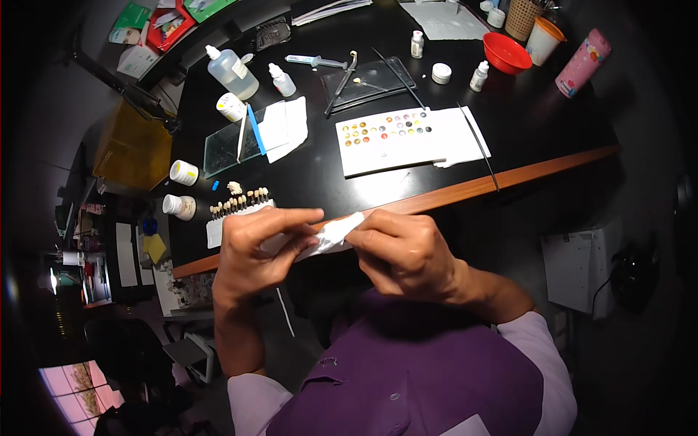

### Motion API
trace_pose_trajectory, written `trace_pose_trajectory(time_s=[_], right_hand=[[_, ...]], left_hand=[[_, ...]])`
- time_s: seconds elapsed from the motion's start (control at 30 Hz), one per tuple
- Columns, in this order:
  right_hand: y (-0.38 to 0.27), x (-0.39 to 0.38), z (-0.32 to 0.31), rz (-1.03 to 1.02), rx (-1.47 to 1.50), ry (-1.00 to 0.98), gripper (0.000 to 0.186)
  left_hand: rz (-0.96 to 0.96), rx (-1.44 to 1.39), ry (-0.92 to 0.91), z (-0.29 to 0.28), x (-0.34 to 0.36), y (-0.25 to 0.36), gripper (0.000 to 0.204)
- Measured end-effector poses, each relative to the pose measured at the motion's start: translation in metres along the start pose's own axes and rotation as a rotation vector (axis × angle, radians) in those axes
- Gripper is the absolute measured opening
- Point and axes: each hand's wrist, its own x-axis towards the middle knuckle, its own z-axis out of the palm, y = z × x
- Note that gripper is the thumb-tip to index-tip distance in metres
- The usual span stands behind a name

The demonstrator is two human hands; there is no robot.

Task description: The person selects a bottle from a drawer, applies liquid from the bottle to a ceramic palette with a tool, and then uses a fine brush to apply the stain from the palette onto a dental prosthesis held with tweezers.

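1. I see the right hand [407,251] pinching white tissue [337,231] between both hands; left hand's [258,247] grip — can't tell.
2. Likely wiping; next calls for steady, gentle pressure.

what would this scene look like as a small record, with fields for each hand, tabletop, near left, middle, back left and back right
left hand: at the crumpled white tissue, index finger extended
right hand: pinching the tissue's other end
tabletop: black, wooden front edge
near left: tooth shade tabs in a row
middle: white palette with coloured dabs
back left: translucent nozzle bottle
back right: red bowl
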Motion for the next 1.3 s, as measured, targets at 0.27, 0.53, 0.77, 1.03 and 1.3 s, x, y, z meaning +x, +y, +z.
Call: trace_pose_trajectory(time_s=[0.27, 0.53, 0.77, 1.03, 1.3], right_hand=[[0.010, -0.016, -0.071, 0.209, -0.025, 0.109, 0.020], [0.111, -0.046, -0.184, 0.791, -0.421, 0.354, 0.015], [0.155, -0.057, -0.194, 0.741, -0.585, 0.269, 0.018], [0.135, -0.040, -0.184, 0.622, -0.750, 0.410, 0.020], [0.040, 0.058, -0.024, 0.001, -0.300, 0.001, 0.029]], left_hand=[[-0.072, 0.088, 0.044, -0.011, 0.006, 0.002, 0.040], [-0.049, 0.057, -0.092, -0.020, 0.055, -0.034, 0.014], [-0.111, -0.032, -0.144, -0.012, 0.051, -0.062, 0.011], [-0.183, -0.011, -0.142, -0.064, 0.040, -0.070, 0.033], [-0.227, 0.290, 0.207, -0.070, -0.052, -0.083, 0.034]])
